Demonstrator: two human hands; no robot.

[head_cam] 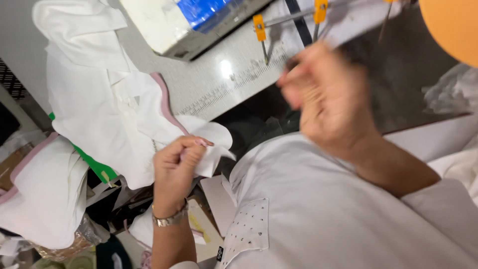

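My left hand (175, 164), with a metal watch (170, 218) on its wrist, pinches the edge of a white cloth (109, 114) trimmed with a pink border. The cloth trails up and to the left over the table. My right hand (326, 99) is raised to the right of it, blurred by motion, with its fingers curled together. It is apart from the cloth, and the blur hides whether anything thin is between its fingers. My white studded shirt (298, 219) fills the lower right.
A pale table (234, 82) with a printed ruler strip carries a white machine (169, 25) with a blue part. Orange-handled tools (259, 27) stand behind. More white pink-edged cloth (45, 199) is heaped at left over a green piece (94, 167). An orange round shape (450, 25) fills the top right corner.
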